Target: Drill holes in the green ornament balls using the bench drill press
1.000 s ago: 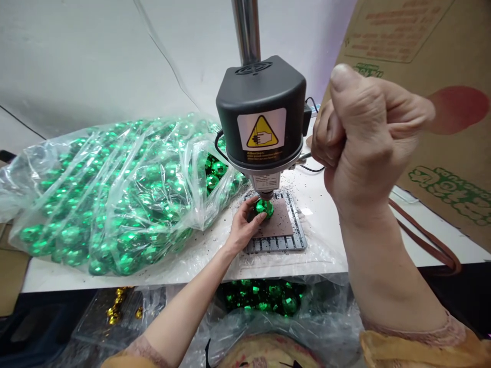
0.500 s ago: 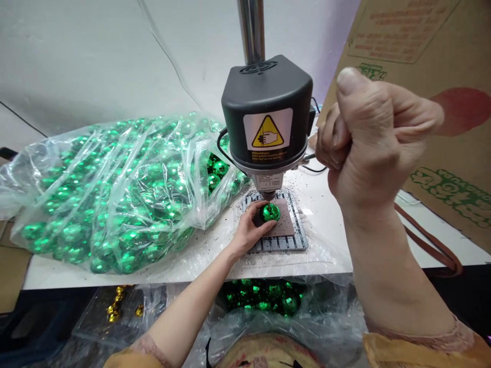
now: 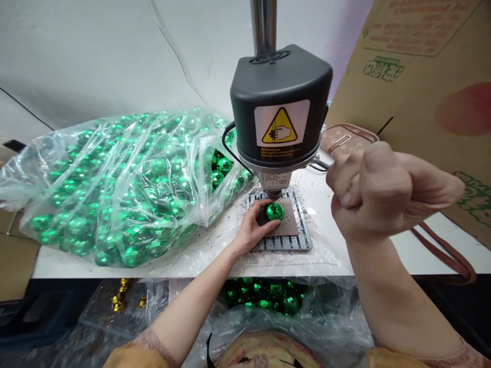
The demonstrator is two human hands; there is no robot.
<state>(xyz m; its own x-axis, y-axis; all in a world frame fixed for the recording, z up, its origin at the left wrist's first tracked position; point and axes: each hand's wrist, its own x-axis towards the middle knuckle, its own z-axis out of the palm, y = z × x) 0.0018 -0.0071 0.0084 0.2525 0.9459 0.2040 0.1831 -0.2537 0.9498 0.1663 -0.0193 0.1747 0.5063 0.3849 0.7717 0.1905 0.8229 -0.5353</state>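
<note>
Under the black drill press (image 3: pixel 282 102), a shiny green faceted ball (image 3: pixel 275 211) sits on a brown pad (image 3: pixel 289 225) over the slotted grey base plate (image 3: pixel 306 240). My left hand (image 3: pixel 253 225) holds the ball from the left, thumb in front and fingers behind. The thin drill bit (image 3: pixel 273 201) comes down onto the ball's top; how deep it goes I cannot tell. My right hand (image 3: pixel 387 191) is closed in a fist at the press's right side, around the feed lever (image 3: pixel 319 162), whose grip end is hidden by the fingers.
A big clear bag (image 3: pixel 126 189) of green balls lies on the left of the white table. Below the front edge, more green balls (image 3: pixel 268 296) sit in plastic. A brown purse (image 3: pixel 347 138) and a tall cardboard box (image 3: pixel 414 102) stand at right. Dark shavings are scattered around.
My right hand has moved down with the lever. My left hand still holds the ball under the bit. The view has shifted slightly, and the purse now shows behind my right hand.
</note>
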